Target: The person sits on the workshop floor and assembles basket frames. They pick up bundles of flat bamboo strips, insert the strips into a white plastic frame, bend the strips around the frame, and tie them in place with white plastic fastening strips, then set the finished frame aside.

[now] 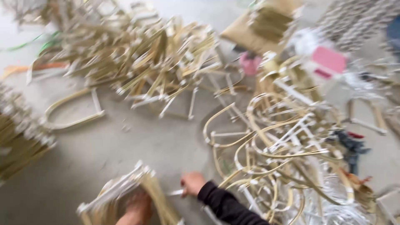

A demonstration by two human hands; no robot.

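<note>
The left hand (137, 210) is gripping a stacked bundle of bent cane frames (121, 196); just beside it, the right hand (192, 183) is pinching a pale strip (175, 192). Beyond the bundle, a large loose frame pile (141, 54) is lying unsorted.

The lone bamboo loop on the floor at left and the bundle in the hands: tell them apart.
The lone bamboo loop lies flat on the bare floor, untouched; the bundle is gripped by the left hand. The loop is a single frame; the bundle stacks many together. Both are pale bent strips with whitish wrapped ends.
</note>
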